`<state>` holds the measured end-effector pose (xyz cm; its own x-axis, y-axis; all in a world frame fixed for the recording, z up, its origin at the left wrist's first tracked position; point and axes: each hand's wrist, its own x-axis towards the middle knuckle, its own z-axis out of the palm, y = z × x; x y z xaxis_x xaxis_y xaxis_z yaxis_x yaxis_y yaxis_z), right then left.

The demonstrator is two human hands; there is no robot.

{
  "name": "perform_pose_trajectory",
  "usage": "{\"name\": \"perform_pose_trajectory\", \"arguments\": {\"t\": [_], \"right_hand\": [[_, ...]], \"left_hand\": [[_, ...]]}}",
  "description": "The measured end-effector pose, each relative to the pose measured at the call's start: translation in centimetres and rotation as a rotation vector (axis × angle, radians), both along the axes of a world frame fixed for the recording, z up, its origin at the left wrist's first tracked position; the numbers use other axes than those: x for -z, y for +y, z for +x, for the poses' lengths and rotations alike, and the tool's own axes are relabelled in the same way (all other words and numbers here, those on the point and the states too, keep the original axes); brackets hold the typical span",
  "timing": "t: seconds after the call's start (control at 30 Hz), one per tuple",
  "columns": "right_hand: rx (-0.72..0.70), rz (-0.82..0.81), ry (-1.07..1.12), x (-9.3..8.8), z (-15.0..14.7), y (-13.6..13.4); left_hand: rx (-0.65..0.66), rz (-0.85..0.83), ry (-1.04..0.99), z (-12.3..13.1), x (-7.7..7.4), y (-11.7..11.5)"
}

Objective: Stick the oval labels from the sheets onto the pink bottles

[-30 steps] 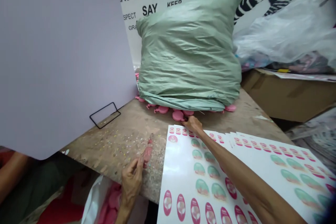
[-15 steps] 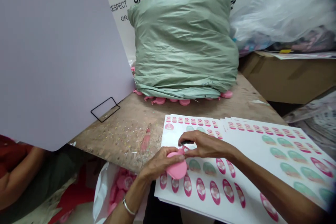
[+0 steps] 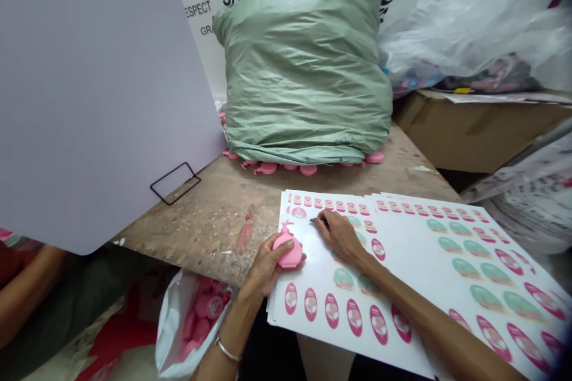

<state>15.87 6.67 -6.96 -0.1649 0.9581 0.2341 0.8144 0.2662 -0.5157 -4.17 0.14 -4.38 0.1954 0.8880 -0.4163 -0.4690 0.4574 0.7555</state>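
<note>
My left hand [image 3: 268, 262] is closed round a small pink pump bottle [image 3: 288, 252], held upright with its nozzle on top, by the left edge of the sticker sheet [image 3: 322, 250]. My right hand [image 3: 338, 232] rests over the upper part of that sheet, fingers pinched on a small dark pointed tool [image 3: 313, 221] that is mostly hidden in the fingers. Its tip is near a round pink sticker [image 3: 299, 212]. Pink oval, green and small label stickers cover the sheet, with bare white patches between them.
A second sticker sheet [image 3: 420, 250] lies to the right. Behind stands a big green sack [image 3: 304, 71] with pink bottles [image 3: 308, 170] along its base. A white bag [image 3: 167, 321] of pink pieces hangs lower left. A grey panel [image 3: 98, 95] and another person's arm [image 3: 36, 297] are left.
My right hand has left the pink bottle's nozzle and moved up to the sheet with the dark tool. My left hand has raised the bottle slightly and turned it upright.
</note>
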Motion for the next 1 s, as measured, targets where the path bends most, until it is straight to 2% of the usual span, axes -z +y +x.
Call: {"name": "perform_pose_trajectory", "arguments": {"t": [0.1,0.23,0.33,0.43,0.6,0.9,1.0], "right_hand": [[0.045,-0.007,-0.025,-0.4,0.2,1.0],[0.112,0.049,-0.076,-0.4,-1.1,3.0],[0.147,0.111,-0.118,0.1,-1.9,3.4],[0.172,0.154,-0.148,0.8,-2.2,3.1],[0.170,0.199,-0.164,1.4,-2.2,2.8],[0.105,0.207,-0.129,1.5,-1.9,2.8],[0.131,0.215,-0.117,1.4,-1.9,2.7]], "left_hand": [[-0.046,0.043,0.064,0.7,-0.2,0.5],[-0.100,0.124,0.080,1.7,-0.7,3.2],[-0.092,0.156,0.056,2.3,-0.4,5.5],[-0.060,0.154,0.046,2.6,0.2,6.8],[-0.006,0.114,0.042,2.0,0.6,6.7],[-0.007,0.086,0.041,1.9,0.7,6.8],[-0.014,0.101,0.043,1.9,0.6,6.5]]}}
